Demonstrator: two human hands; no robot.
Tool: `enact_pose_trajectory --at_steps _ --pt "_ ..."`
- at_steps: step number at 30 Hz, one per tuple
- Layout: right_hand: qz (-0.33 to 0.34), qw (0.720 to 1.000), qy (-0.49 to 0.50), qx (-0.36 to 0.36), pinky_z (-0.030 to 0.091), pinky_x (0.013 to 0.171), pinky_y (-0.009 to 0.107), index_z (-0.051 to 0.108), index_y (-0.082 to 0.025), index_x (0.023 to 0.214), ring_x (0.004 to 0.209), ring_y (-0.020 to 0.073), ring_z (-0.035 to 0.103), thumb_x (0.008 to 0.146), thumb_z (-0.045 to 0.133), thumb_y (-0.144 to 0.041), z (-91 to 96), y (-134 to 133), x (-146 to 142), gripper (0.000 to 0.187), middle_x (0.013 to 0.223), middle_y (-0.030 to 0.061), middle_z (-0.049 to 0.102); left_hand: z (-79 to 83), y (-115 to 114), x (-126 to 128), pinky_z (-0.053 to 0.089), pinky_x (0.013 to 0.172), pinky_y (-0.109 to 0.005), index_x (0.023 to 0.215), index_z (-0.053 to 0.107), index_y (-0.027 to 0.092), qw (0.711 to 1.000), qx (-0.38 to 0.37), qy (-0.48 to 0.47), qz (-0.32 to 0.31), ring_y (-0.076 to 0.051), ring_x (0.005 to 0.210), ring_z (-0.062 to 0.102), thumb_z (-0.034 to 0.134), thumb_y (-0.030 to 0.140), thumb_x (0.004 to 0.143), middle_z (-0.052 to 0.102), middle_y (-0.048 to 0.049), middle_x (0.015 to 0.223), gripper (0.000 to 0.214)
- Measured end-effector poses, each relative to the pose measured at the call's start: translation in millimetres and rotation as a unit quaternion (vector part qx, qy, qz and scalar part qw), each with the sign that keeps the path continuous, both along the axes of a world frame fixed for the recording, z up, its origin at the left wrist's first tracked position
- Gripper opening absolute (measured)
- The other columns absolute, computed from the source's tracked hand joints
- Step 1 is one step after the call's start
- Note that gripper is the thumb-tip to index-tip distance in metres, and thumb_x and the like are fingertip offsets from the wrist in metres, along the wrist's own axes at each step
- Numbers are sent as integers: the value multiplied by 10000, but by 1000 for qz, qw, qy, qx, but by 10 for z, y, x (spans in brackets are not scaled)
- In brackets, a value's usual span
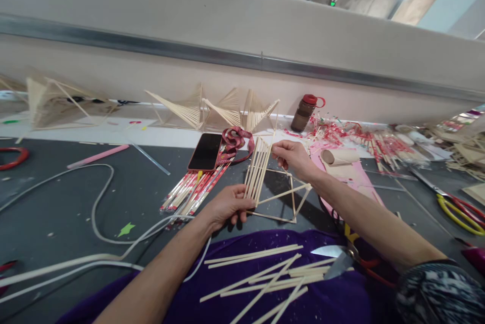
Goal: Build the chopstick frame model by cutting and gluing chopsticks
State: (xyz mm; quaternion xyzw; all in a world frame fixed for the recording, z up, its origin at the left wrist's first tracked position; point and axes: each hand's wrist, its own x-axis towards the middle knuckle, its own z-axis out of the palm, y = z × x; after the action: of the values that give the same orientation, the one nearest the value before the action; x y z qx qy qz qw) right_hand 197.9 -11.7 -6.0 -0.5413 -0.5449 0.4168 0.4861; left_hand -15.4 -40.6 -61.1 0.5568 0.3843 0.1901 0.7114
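A small frame of thin wooden sticks [293,197] stands on the dark table, one side filled with a row of slats [258,170]. At the lower left corner of that row, my left hand [229,206] pinches the frame between thumb and fingers. My right hand [292,156] is closed at the upper right end of the slats, fingertips on a thin stick there. Loose wooden sticks [261,283] lie on purple cloth [341,309] nearest me, with open scissors [350,253] over their right ends.
A phone [204,152] lies on packaged sticks [189,190] beside a red strap [237,144]. Finished-looking stick models [223,109] line the wall. A bottle [303,113], pink sheet [350,172], yellow-handled scissors [454,207] and white cables [102,228] surround the work.
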Motion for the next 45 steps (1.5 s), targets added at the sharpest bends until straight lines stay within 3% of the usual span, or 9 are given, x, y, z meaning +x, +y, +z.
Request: enact_pose_trajectory --at_steps 24,39,45 --pt "-1 999 28 -29 285 315 164 581 -157 651 381 56 467 658 631 -324 -37 109 50 175 555 -18 589 26 -5 1 280 268 -105 829 551 133 1000 -10 4 2 -56 340 488 649 269 677 530 41 533 226" --pt "71 992 36 -101 235 321 164 571 -141 591 376 48 451 609 672 -275 57 208 144 168 497 -26 555 76 -24 29 284 261 -115 883 563 120 999 -29 4 22 -63 331 497 687 259 633 552 42 521 312" --pt "60 992 27 -109 245 317 172 577 -142 589 364 60 449 613 676 -292 27 230 164 182 457 -26 537 70 -34 22 286 265 -119 798 561 127 1000 -25 -1 15 -64 319 487 683 262 638 521 52 464 242"
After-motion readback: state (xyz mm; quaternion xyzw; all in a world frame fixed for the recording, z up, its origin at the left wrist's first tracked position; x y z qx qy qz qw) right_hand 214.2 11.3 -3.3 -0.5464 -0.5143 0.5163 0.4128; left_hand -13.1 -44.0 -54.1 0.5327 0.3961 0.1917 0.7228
